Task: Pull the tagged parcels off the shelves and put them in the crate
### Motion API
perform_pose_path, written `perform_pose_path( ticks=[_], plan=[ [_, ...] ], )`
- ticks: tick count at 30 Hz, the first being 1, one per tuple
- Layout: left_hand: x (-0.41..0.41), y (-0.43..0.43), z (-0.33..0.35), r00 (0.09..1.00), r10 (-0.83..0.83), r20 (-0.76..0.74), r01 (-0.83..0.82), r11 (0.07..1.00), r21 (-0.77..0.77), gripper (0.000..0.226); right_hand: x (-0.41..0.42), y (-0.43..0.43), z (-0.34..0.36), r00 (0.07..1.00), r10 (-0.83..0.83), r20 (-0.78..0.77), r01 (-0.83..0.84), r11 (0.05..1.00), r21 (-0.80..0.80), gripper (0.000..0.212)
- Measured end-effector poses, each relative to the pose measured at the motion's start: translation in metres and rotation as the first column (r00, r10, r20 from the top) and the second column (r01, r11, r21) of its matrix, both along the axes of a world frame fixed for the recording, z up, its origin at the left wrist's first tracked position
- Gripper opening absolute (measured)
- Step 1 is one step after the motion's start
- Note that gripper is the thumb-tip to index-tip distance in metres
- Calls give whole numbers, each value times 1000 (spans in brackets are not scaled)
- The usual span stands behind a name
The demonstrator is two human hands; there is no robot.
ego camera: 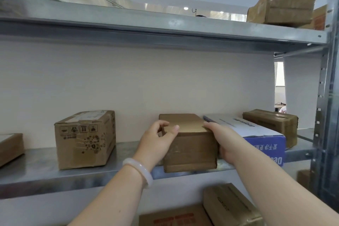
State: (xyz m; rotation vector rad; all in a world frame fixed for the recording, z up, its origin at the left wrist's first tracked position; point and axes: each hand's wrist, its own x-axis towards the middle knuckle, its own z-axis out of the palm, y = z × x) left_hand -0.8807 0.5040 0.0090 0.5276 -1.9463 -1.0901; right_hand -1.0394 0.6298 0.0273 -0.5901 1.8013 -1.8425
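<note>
1. Parcel (pixel 189 145), a plain brown box, sits at the front edge of the middle shelf (pixel 36 172), its near face slightly overhanging, just beside a blue-and-white box (pixel 256 134) at its 3 o'clock.
2. Left hand (pixel 157 143) clasps the box's left side, thumb on the top near edge; right hand (pixel 220 143) wraps the right side, fingers tucked between the two boxes. Both hands are closed on it.
3. Its long axis runs from 12 to 6 o'clock, the short end facing the person.
4. Judging by this, the pull-off step is in hand. No tag shows on it.
5. Next likely calls for drawing it toward 6 o'clock, supporting its underside; no crate is in view.
</note>
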Motion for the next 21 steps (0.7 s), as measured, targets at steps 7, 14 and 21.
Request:
perform_pose_path(
  ticks=[7,14,21],
  plan=[
    [12,14,6,996,9,-83,-19,994,-110,40,15,14,2,984,30,-173,-58,985,-160,23],
    [14,18,12,995,101,27,-98,990,-101,72,34,21,-6,864,26,-502,-149,967,-205,55],
    [15,32,14,988,88,129,-90,996,11,137,53,16,-28,694,-96,-713,-118,962,-245,37]
  ],
)
